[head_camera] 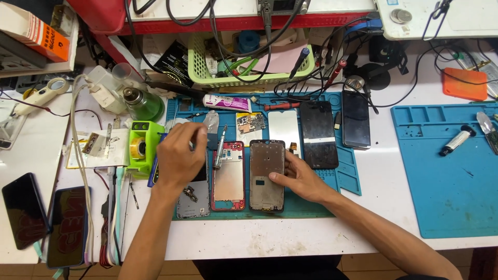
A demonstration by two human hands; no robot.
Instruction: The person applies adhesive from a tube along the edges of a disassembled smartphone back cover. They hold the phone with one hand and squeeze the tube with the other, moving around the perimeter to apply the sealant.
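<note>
The right hand (303,179) lies flat on the dark phone frame (266,175), its fingers spread and pressing on the frame's right edge. That frame lies on the blue mat (346,179) in the middle of the white surface (373,207), just beside a red phone frame (228,176). The left hand (179,155) hovers over a grey phone back (193,199), fingers pinched together at a small part I cannot make out. A screwdriver (220,149) rests on the red frame's top edge.

Green tape dispenser (141,147) left of blue repair mat (346,179); green basket (249,72) behind; orange case (465,83) far right; two dark phones (24,210) at tabletop (249,241) left edge.
</note>
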